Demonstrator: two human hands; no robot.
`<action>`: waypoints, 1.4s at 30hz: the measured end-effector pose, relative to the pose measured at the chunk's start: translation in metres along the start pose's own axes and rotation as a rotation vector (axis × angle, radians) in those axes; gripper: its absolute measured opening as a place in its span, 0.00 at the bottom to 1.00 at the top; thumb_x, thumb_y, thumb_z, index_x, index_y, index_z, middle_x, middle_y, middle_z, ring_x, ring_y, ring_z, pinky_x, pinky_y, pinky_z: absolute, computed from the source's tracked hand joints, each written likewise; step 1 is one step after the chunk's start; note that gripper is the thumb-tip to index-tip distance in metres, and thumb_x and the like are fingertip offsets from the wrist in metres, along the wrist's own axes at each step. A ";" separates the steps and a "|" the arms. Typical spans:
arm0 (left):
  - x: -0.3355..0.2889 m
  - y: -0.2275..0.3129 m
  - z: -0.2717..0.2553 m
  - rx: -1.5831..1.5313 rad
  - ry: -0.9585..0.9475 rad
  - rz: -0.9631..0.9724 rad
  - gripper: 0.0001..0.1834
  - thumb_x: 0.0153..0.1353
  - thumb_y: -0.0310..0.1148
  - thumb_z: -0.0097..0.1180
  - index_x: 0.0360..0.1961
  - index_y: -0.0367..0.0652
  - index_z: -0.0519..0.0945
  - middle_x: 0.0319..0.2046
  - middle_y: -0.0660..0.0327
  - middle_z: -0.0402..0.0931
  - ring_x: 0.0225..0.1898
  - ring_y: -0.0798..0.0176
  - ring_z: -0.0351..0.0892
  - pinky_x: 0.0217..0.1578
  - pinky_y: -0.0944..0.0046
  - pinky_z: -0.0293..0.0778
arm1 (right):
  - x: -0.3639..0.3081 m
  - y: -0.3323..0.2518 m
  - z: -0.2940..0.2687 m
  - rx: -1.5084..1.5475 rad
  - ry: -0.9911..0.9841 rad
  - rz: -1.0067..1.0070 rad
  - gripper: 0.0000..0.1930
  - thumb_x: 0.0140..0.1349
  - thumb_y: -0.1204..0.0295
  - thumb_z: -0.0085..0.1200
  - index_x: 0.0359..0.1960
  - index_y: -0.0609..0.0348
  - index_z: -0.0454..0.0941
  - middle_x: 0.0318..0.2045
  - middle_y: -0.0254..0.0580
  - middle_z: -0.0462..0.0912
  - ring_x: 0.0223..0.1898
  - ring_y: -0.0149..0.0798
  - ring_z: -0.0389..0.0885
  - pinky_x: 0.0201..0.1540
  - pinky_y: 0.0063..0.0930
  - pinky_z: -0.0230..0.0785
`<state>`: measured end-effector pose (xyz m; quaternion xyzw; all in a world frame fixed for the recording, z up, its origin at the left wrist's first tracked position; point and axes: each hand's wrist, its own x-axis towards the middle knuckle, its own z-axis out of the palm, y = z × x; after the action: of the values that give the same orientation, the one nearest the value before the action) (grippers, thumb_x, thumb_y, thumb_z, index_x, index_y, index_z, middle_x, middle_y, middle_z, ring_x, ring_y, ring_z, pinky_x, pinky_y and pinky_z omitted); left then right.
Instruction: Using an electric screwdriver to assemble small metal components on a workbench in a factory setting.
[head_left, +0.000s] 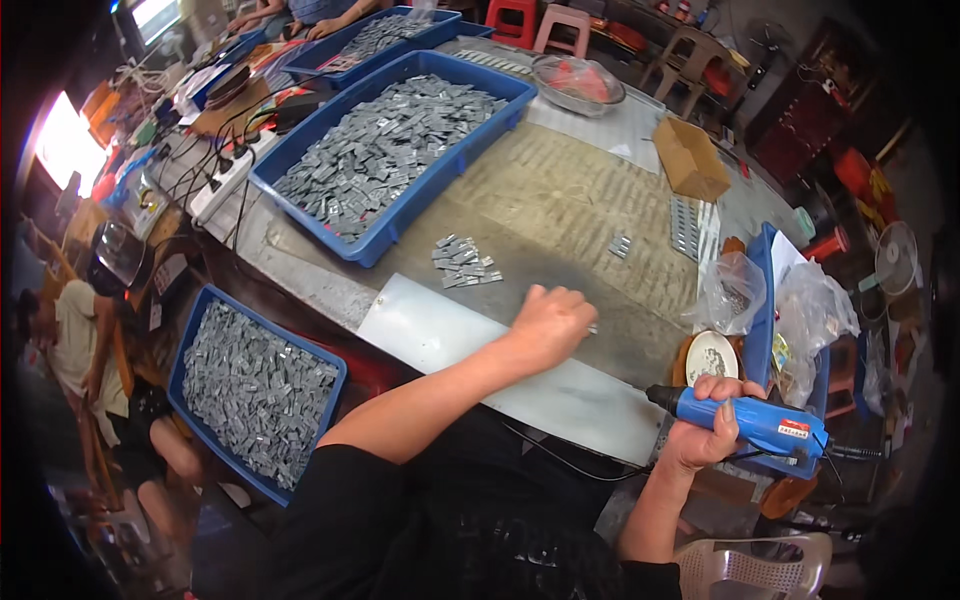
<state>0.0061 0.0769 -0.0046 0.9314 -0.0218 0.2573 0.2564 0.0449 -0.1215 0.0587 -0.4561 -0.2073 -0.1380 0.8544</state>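
Note:
My left hand [550, 325] is closed above the table by the white board [425, 325]. A sliver of a small grey piece shows at its fingertips; most of it is hidden. My right hand [708, 430] is wrapped round a blue electric screwdriver [765, 425], its black tip pointing left over the board's right end. Beyond the board lies a loose pile of small grey pieces [465, 262]. A few more grey pieces [620, 244] lie farther right. Near the screwdriver stands a white dish [712, 358] with tiny dark parts, probably screws.
A large blue tray [385, 240] full of grey pieces stands at the far left; another blue tray [335, 365] sits lower, at my left. A cardboard box [690, 160], clear plastic bags [735, 290] and a blue bin [762, 285] are at the right. Other people work at the far end.

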 end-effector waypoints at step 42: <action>0.082 -0.045 0.009 -0.005 -0.035 -0.050 0.08 0.44 0.27 0.55 0.30 0.42 0.76 0.27 0.58 0.74 0.35 0.54 0.71 0.35 0.57 0.63 | 0.002 0.005 -0.017 0.048 0.026 0.026 0.21 0.43 0.71 0.48 0.42 0.57 0.61 0.24 0.39 0.69 0.23 0.35 0.68 0.30 0.29 0.62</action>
<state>0.0888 0.1191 0.0080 0.9354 -0.0038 0.2344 0.2648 0.0528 -0.1328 0.0479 -0.4363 -0.1935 -0.1281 0.8694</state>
